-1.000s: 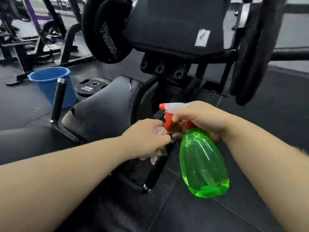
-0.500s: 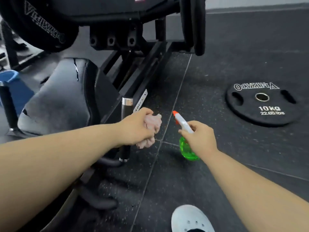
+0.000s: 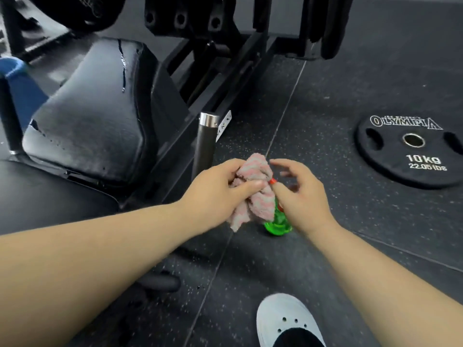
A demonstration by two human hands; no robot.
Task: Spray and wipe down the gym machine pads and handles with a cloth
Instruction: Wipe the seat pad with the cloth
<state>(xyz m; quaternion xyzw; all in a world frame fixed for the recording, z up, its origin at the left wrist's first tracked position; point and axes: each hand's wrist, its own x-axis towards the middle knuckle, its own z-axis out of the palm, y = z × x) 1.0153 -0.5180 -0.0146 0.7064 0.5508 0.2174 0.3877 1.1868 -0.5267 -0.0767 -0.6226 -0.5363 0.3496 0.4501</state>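
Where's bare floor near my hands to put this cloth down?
Bare floor mat lies between the spray bottle and the weight plate, and between the bottle and the shoe. Left is crowded: handle, seat pad and machine frame.

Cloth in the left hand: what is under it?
Below the cloth, which the left hand grips, the green spray bottle shows its base and a red nozzle tip. Its neck and trigger are covered by the cloth and the right hand.
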